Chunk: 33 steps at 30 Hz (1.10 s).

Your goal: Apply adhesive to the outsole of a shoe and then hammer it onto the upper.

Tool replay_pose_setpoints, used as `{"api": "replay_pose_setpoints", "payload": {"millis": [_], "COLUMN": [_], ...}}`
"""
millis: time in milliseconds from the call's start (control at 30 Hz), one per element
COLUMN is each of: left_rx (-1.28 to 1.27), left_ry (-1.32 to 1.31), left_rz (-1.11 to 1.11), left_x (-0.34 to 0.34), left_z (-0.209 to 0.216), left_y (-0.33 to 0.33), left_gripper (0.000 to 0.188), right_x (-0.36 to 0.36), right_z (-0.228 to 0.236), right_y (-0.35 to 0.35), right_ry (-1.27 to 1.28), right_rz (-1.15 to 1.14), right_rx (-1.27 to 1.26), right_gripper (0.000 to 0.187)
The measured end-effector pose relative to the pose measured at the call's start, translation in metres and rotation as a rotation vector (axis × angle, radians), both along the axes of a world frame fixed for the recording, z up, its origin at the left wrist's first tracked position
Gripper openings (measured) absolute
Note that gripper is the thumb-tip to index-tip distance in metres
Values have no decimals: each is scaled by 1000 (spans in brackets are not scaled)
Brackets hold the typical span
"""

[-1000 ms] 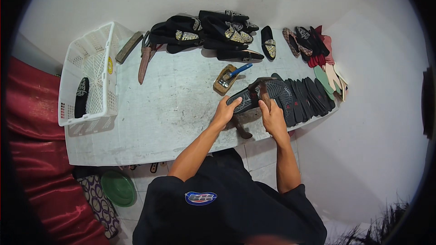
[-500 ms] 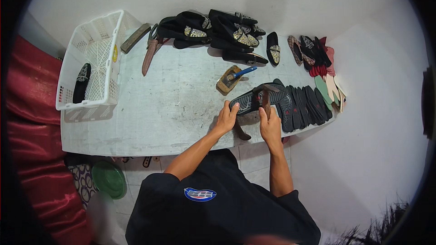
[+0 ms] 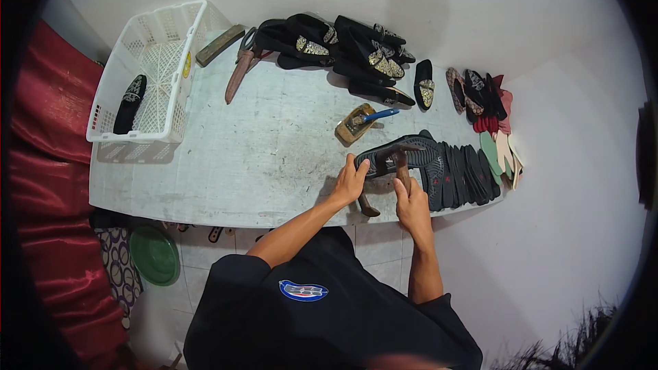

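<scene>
My left hand (image 3: 351, 179) grips one end of a dark shoe (image 3: 381, 156), its ridged sole facing up. A hammer (image 3: 403, 168) is in my right hand (image 3: 414, 207), fingers wrapped round its wooden handle. The hammer's head lies over the middle of the sole; I cannot tell whether it touches. From below the shoe, a curved dark metal foot (image 3: 369, 207) sticks out near the table's front edge; the rest of that piece is hidden. Just right of the shoe stands a row of dark soles (image 3: 466, 175), leaning on one another.
Beyond the shoe is a wooden box with a blue-handled brush (image 3: 354, 127). Black shoes with glittery fronts (image 3: 312, 44) are piled along the wall, near scissors (image 3: 240, 72) and a wooden block (image 3: 219, 46). A white basket (image 3: 171, 106) holds one shoe. Coloured insoles (image 3: 500, 154) lie right.
The view has shifted a little, so the table appears slightly turned. My right hand and the hammer handle appear somewhat lower; my left hand keeps its hold on the shoe.
</scene>
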<state>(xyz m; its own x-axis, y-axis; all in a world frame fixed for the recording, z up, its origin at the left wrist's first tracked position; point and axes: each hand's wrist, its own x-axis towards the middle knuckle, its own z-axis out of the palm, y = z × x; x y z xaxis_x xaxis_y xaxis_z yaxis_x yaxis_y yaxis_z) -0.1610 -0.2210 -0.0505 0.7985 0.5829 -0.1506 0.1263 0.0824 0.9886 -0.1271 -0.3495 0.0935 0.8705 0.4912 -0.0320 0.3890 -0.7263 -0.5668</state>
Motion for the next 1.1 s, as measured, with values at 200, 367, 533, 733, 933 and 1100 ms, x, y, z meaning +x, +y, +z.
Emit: {"api": "replay_pose_setpoints", "payload": {"millis": [200, 367, 533, 733, 933, 1100], "left_rx": [-9, -23, 25, 26, -25, 25], "left_ry": [34, 58, 11, -11, 70, -5], "left_rz": [-25, -46, 16, -5, -38, 12], "left_x": [4, 5, 3, 6, -1, 2], "left_z": [-4, 0, -6, -4, 6, -7], "left_y": [1, -4, -1, -2, 1, -3], "left_gripper": [42, 42, 43, 42, 46, 42], "right_x": [-17, -18, -4, -27, -14, -16], "right_z": [23, -35, 6, 24, -7, 32], "right_y": [7, 3, 2, -5, -10, -10], "right_ry": [11, -116, -5, -91, -13, 28], "right_rz": [-120, -56, 13, -107, -61, -122], "right_rx": [243, 27, 3, 217, -24, 171], "right_gripper": [32, 29, 32, 27, 29, 27]}}
